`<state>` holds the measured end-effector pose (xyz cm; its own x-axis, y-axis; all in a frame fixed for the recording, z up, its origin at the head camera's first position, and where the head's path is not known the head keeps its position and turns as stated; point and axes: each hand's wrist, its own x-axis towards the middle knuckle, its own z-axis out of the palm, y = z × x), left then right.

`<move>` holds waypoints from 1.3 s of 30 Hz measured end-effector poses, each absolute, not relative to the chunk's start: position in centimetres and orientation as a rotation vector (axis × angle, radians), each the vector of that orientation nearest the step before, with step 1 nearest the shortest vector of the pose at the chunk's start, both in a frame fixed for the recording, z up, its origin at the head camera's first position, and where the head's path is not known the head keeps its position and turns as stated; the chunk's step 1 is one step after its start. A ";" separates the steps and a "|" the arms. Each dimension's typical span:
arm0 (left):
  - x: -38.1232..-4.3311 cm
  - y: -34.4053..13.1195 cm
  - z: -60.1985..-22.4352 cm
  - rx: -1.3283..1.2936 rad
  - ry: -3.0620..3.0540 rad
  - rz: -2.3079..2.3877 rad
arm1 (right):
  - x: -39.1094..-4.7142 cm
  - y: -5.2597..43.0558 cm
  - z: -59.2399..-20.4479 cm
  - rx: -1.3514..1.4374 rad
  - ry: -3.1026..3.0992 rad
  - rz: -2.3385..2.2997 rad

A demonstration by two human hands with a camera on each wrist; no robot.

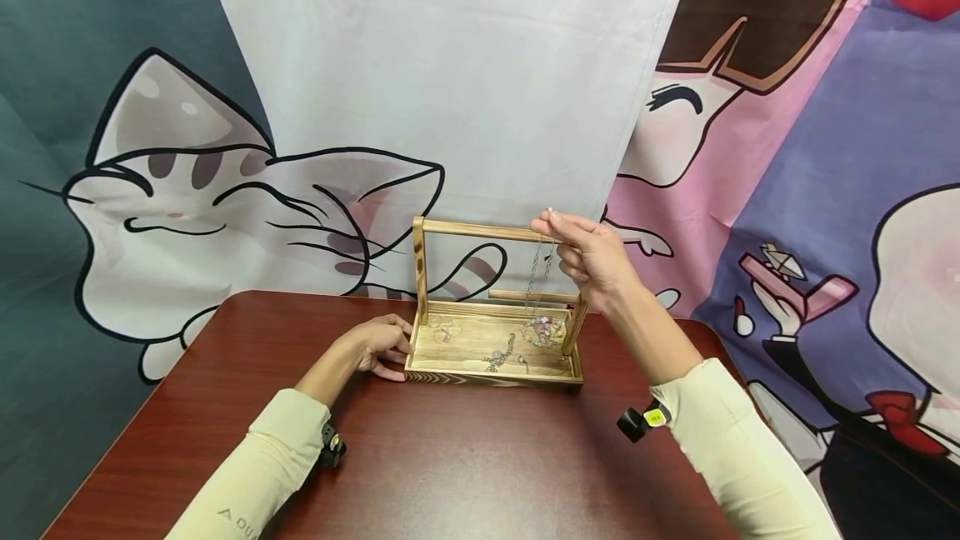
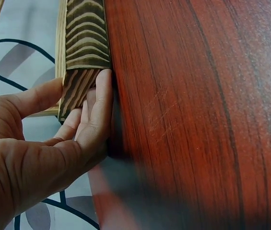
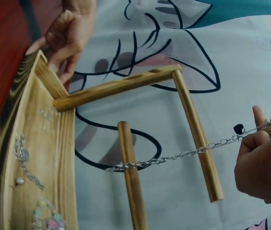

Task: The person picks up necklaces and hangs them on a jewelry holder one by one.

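My right hand (image 1: 592, 261) pinches one end of a silver chain (image 3: 183, 154) at its fingertips. The chain hangs down toward the right part of a wooden jewelry stand (image 1: 487, 379); in the right wrist view it crosses the stand's rods, and I cannot tell whether it touches them. At the stand's left end, my left hand (image 2: 53, 139) grips the tray corner, thumb on one side and fingers curled against the end face. Inside the tray lie a colorful beaded bracelet (image 3: 49, 218), a silver chain bracelet (image 3: 22, 155), a small pearl-like piece (image 3: 19, 181) and thin clear pieces (image 1: 444, 329).
An upper bar (image 1: 480, 230) on two posts rises over the tray, with a shorter rod (image 1: 517, 296) lower behind it. The stand is on a reddish-brown table (image 1: 465, 457). Behind hangs a printed cloth (image 1: 450, 65) with a cartoon cat.
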<state>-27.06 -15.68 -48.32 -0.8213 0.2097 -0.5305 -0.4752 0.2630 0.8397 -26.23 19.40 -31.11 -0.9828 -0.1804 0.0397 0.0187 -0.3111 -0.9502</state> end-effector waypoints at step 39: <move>-27.0 -15.6 -48.3 -0.256 1.974 1.594 | -29.0 22.5 -30.3 -0.158 1.691 -2.672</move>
